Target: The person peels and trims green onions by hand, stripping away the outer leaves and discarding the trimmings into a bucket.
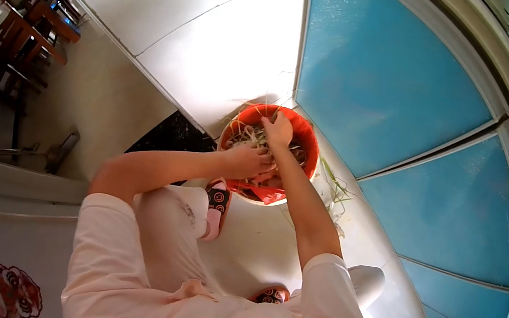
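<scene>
A bin lined with a red plastic bag stands on the floor against the white wall panel. Thin, pale plant scraps, stringy like peelings or roots, lie inside it. Low over the opening, my left hand reaches in from the left with its fingers curled down among the scraps; whatever they grip is hidden. My right hand is above the far part of the bin, thumb and fingers apart, and nothing shows clearly in it. Long green stalks lie on the floor just right of the bin.
Blue cabinet doors rise along the right side. My slippered feet are close to the bin. A dark floor strip runs to its left. Wooden chairs and a long-handled floor tool are farther left.
</scene>
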`<state>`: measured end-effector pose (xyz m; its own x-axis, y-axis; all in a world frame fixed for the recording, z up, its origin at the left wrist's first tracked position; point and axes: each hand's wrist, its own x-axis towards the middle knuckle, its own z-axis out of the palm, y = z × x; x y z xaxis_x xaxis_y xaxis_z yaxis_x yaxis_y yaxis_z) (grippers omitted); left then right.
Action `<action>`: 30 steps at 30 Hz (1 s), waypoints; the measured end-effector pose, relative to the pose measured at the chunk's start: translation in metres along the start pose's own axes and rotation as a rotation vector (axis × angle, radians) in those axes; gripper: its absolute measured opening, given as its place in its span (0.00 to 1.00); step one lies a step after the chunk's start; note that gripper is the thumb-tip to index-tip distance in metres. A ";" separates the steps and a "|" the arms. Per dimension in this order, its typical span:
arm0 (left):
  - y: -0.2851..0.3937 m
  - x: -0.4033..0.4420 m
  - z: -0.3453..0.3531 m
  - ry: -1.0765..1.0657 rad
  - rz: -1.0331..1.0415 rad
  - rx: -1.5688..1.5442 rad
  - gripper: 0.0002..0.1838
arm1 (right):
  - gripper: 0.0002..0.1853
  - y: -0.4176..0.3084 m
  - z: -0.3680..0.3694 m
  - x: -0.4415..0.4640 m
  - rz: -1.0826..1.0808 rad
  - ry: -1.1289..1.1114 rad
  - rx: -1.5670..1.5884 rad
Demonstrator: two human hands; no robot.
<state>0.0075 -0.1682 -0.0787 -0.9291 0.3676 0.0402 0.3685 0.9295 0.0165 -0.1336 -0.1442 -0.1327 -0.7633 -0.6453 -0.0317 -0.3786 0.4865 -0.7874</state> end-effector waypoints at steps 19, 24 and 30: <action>-0.063 -0.027 0.021 0.524 -1.275 -0.701 0.12 | 0.10 0.041 -0.007 -0.035 -0.405 -0.545 -0.436; -0.040 -0.018 0.011 0.757 -0.938 -0.587 0.06 | 0.12 0.057 0.015 -0.034 -0.214 -0.509 -0.427; -0.010 0.009 0.017 0.183 -0.499 -0.429 0.24 | 0.17 0.063 -0.013 -0.026 -0.348 -0.645 0.201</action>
<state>-0.0049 -0.1735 -0.0954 -0.9846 -0.1480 0.0928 -0.0878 0.8784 0.4697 -0.1444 -0.0891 -0.1738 -0.1363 -0.9884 -0.0663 -0.3912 0.1152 -0.9131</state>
